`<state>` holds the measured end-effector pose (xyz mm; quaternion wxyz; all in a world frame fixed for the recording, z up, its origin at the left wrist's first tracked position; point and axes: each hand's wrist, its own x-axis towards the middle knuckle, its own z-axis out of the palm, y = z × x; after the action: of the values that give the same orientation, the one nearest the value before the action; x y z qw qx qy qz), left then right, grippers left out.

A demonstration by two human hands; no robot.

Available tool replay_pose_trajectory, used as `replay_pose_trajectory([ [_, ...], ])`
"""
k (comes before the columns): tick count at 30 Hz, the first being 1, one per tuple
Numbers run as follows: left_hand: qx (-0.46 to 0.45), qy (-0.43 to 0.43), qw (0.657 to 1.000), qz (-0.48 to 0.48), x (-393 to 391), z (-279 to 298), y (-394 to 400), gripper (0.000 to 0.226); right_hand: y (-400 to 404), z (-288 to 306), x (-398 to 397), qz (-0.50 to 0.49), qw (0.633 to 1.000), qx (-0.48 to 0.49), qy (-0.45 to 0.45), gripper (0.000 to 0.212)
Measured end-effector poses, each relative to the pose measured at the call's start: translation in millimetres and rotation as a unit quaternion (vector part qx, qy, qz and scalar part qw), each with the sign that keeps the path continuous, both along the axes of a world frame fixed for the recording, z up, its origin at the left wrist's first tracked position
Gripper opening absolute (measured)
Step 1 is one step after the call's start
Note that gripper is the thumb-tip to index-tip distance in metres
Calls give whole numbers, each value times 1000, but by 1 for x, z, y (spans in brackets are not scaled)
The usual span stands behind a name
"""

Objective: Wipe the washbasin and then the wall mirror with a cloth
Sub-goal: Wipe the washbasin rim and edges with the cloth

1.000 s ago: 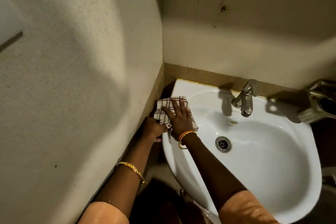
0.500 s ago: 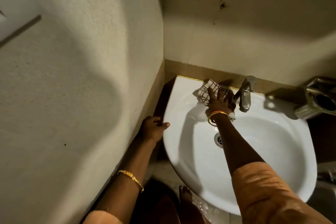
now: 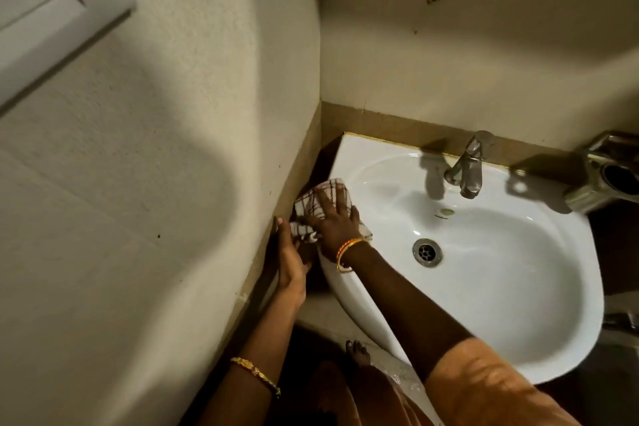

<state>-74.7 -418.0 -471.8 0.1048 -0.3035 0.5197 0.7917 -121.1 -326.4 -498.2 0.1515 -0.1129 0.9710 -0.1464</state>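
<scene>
The checked cloth (image 3: pixel 325 199) is pressed flat by the right hand (image 3: pixel 333 218), fingers spread, on the white washbasin (image 3: pixel 501 287) rim beside the corner wall (image 3: pixel 190 149); the left hand (image 3: pixel 288 263) is loosely open.

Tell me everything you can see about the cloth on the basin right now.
The cloth is pale with a dark checked pattern and looks like thin woven fabric. It is bunched, not spread flat, and lies on the left rim of the white washbasin, close to the side wall. The right hand presses on it palm down, fingers spread toward the back. The left hand reaches up from below, its fingertips at the cloth's lower left edge. Part of the cloth is hidden under the right hand.
</scene>
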Motion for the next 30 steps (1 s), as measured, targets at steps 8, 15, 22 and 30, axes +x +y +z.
replay_pose_trajectory([
  [8,6,-59,995,-79,5,-14,-13,74,32,-23,82,3,972,-234,-35,59],
  [15,29,-59,994,-85,15,-1,-12,73,-8,-1,26,-187,949,-240,-81,49],
  [22,59,-42,997,-10,30,-11,-6,56,-6,-19,90,-120,981,-148,22,51],
  [30,-143,-24,977,-153,37,-25,4,46,67,-19,177,-51,980,-188,47,41],
])
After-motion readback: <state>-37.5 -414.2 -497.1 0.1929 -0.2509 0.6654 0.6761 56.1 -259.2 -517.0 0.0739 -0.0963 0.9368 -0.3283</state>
